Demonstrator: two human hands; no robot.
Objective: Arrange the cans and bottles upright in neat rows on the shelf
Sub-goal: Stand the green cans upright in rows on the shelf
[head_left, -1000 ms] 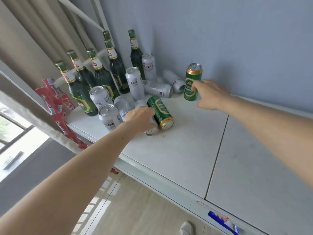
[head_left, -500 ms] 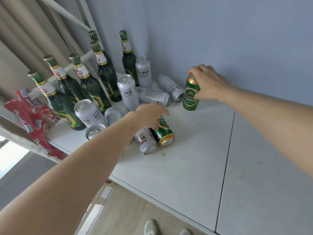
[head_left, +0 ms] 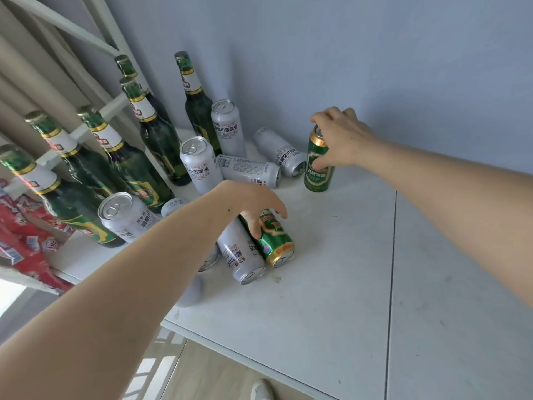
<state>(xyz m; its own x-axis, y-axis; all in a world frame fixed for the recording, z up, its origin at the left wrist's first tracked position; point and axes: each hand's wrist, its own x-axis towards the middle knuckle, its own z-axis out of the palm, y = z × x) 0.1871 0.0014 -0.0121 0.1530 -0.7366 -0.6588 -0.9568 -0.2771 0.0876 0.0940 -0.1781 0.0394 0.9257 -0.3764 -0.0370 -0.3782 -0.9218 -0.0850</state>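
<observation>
Fingers of right hand (head_left: 340, 140) grip upright green can (head_left: 318, 166) from above; left hand (head_left: 253, 203) fingers curl round lying green can (head_left: 272, 238).

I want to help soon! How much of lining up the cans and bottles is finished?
Partly done. The green bottles stand upright at the back left, and three silver cans stand too. In hand: the right hand holds an upright green can; the left hand reaches onto a lying green can. Left: several silver cans lie on their sides, and no neat rows yet.

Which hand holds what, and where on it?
Right hand grips the upright green can at its top rim. Left hand grasps the lying green can around its body.
</observation>
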